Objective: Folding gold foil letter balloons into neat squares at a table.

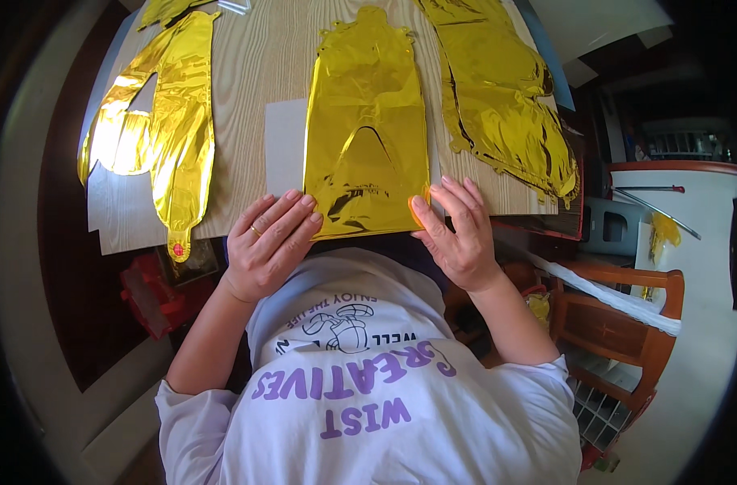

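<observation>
Wood grain runs across the pale tabletop in front of you, filling the 12 o'clock side as seen from the centre of your view. Lying along its middle, a long gold foil piece stretches from 12 o'clock down to your body, its near edge by the front of your white shirt and an arched crease in its lower half. Beneath it, a white sheet peeks out toward 10 o'clock. At 9 o'clock your left hand, with a ring, rests its fingertips on the foil's near left corner; its thumb is hidden, so I cannot tell whether you pinch. Your right hand, at 3 o'clock, has its thumb at the opposite corner and its fingers slightly spread just beyond the edge; whether it grips is unclear too. Toward 10 o'clock lies another foil piece with a red-marked tab, and crumpled gold foil lies between 1 and 2. Beyond the table, a wooden chair stands near 4 o'clock.
</observation>
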The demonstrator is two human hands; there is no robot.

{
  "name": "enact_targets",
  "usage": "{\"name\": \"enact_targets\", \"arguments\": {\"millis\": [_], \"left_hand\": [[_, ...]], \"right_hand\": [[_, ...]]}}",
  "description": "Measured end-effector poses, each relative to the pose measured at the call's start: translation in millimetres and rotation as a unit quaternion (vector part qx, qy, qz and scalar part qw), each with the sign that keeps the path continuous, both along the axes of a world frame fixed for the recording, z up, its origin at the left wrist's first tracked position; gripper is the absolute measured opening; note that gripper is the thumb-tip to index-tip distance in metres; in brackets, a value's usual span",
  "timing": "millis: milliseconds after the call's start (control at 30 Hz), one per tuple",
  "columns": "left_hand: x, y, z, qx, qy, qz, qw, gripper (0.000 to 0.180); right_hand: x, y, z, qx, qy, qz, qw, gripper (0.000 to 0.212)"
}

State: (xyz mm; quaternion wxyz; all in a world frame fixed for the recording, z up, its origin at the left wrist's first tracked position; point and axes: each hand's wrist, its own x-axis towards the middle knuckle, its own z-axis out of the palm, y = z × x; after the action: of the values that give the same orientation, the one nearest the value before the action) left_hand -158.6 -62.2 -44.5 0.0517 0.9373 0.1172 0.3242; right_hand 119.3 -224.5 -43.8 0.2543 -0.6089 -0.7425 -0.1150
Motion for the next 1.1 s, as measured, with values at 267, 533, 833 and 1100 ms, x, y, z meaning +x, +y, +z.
{"name": "enact_targets", "arguments": {"millis": [267, 533, 833, 1100], "left_hand": [[2.4, 0.2, 0.4, 0.009, -0.002, 0.012, 1.000, 0.032], [3.6, 1.2, 4.0, 0.010, -0.002, 0.013, 1.000, 0.028], [4.7, -0.9, 3.8, 0.000, -0.010, 0.021, 1.000, 0.026], [2.2, -1.5, 5.8, 0.003, -0.014, 0.024, 1.000, 0.024]], "right_hand": [[0.7, 4.3, 1.2, 0.013, -0.027, -0.011, 0.999, 0.041], [-7.8, 9.3, 18.1, -0.011, -0.066, -0.030, 0.997, 0.038], [-9.7, 10.2, 25.3, -0.035, -0.105, -0.035, 0.993, 0.040], [-9.0, 12.8, 28.0, -0.025, -0.094, -0.022, 0.995, 0.034]]}}
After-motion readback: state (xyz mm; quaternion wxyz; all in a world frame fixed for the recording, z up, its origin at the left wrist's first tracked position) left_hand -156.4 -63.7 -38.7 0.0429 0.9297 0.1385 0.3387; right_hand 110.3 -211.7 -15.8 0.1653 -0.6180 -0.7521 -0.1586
